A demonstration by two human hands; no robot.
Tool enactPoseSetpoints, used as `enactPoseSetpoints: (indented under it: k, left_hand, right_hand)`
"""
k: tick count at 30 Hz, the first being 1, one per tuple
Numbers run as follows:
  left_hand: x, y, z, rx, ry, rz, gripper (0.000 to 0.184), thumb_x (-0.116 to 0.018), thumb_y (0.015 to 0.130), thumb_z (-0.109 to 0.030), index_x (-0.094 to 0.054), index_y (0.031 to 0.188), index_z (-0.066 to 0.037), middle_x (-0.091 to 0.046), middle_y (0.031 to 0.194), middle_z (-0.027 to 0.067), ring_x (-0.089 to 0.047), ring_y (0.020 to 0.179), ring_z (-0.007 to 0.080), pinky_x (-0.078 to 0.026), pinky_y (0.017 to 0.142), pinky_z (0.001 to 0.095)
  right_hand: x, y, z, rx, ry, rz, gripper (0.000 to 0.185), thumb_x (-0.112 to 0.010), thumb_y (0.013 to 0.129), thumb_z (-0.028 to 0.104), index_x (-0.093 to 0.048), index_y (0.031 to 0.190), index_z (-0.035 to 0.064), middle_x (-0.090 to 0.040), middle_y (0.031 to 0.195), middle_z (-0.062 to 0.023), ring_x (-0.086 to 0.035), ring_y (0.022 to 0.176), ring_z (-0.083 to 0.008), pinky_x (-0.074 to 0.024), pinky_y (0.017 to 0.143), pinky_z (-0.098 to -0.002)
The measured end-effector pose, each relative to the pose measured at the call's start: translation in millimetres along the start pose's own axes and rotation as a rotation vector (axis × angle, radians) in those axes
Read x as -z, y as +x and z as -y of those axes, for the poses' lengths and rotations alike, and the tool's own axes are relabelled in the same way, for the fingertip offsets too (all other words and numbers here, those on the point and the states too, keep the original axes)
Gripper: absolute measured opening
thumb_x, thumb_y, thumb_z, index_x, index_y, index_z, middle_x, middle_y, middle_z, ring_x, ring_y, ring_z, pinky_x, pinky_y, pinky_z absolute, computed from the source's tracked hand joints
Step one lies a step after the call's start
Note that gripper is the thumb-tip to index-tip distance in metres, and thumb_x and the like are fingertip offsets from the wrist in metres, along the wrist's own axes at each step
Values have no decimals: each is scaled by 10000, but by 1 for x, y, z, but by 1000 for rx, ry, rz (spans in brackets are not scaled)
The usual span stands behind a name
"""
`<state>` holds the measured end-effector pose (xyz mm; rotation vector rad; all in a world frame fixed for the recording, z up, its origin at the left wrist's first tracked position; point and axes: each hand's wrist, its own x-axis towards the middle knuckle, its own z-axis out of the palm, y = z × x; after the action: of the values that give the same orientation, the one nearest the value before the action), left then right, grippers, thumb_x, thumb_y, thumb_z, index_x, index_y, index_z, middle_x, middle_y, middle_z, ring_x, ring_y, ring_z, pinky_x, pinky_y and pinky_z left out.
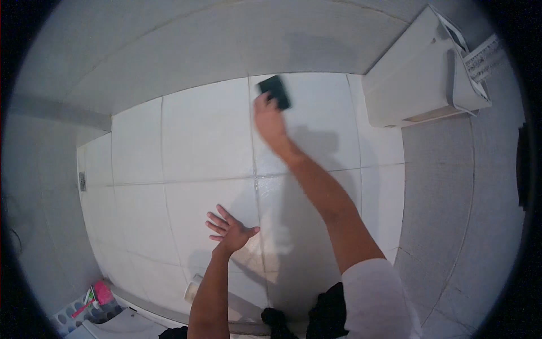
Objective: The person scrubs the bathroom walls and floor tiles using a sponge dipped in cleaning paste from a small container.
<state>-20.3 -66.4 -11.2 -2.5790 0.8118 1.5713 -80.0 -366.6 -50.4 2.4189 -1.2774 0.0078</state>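
Near the far wall, my right hand (270, 117) holds a dark green scouring pad (275, 92) against the white tiled floor (209, 135). The pad lies beside a grout line and is slightly blurred, with my fingers over its near left part. My left hand (231, 229) is spread with its fingers apart, palm down at the floor nearer to me, and holds nothing. A wet sheen shows on the tiles along the grout line between my hands.
A white bin-like container (418, 73) stands in the far right corner. A small drain (82, 181) is at the left edge. A whitish cup-like object (193, 288) is beside my left forearm. Pink items (103, 292) lie at the lower left. Grey tiled walls enclose the floor.
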Motion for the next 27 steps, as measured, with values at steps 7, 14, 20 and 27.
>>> enactPoseSetpoints:
  k: [7,14,20,27]
  left_hand:
    - [11,-13,-18,45,4,46,1366,-782,674,-416,379,1307,-72,413,1325,313,375,1219,512,83,954,706]
    - [9,-17,-17,27,-6,17,1383,-802,644,-431,350,1333,-95,406,1353,276,353,1254,480,81,959,704]
    - [-2,-21,-13,-35,31,-133,1350,-797,638,-410,294,1369,-102,336,1399,279,287,1292,482,83,960,707]
    - [38,-95,-221,-1161,120,-669,435,-639,795,-172,-525,1205,-81,-499,1103,185,-488,1040,359,-393,896,458]
  right_hand:
    - [-35,-35,-155,-175,96,104,253,-512,820,148,-583,1036,38,-537,1015,-70,-537,905,-258,-439,735,-413]
    - [-17,-112,-172,-377,190,22,379,-550,802,184,-554,1161,63,-425,1326,-187,-500,993,-377,-410,842,-472]
    - [57,-290,-179,-235,493,72,508,-624,739,210,-518,1231,138,-452,1296,-164,-443,1066,-372,-387,894,-492]
    - [53,-387,-215,-525,500,-33,479,-591,788,218,-506,1255,156,-401,1369,-169,-400,1130,-393,-309,941,-541]
